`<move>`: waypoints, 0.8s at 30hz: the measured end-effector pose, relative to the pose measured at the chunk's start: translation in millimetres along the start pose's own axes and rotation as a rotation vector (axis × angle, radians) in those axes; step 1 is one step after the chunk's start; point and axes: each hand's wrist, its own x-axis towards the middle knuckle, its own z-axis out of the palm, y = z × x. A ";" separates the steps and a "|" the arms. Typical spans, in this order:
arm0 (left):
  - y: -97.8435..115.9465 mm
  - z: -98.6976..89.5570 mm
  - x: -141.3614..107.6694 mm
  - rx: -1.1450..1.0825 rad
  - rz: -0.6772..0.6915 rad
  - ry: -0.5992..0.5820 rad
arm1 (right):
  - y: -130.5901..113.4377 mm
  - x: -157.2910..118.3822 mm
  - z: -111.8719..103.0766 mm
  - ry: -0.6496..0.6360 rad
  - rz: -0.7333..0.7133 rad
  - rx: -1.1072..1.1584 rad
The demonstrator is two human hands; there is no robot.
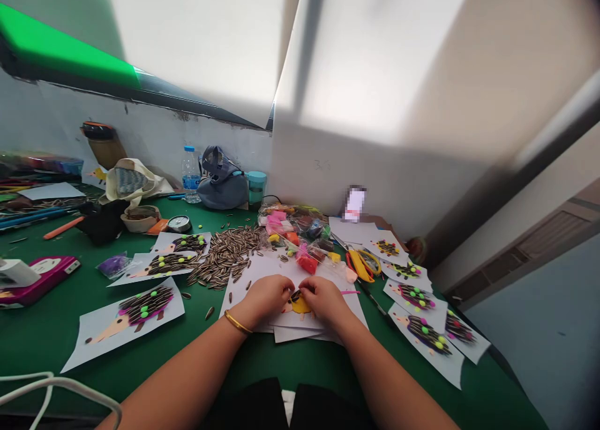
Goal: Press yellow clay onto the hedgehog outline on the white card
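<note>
My left hand point(268, 299) and my right hand point(323, 297) meet above a card with a yellow clay hedgehog point(300, 305), its peach snout toward the left. A few dark striped sunflower seeds lie on its body, between my fingertips. Both hands are closed, thumb and fingers pinched together; whatever they hold is too small or hidden to name. Under the card are more sheets of white paper point(300, 336). Just beyond my left hand spreads a pile of sunflower seeds point(232, 252). Bagged coloured clay point(307, 260) lies beyond my hands.
Finished hedgehog cards stand left point(140, 330) and right point(424, 345). Yellow-handled scissors point(360, 264) and a dark pen point(372, 300) lie right of the paper. A water bottle point(190, 177), blue bag point(222, 189) and cup point(256, 189) line the wall. A white cable point(60, 383) hangs at lower left.
</note>
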 end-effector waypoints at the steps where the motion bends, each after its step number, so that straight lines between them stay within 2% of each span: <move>1: -0.4 0.6 0.2 0.002 0.000 -0.001 | -0.3 0.3 0.4 0.000 -0.005 -0.011; 14: -5.2 5.3 2.3 0.018 0.033 0.003 | -5.4 0.7 2.2 0.013 -0.091 -0.186; 24: -5.6 6.0 1.3 0.019 0.050 0.028 | -8.6 -1.0 0.0 0.016 -0.141 -0.218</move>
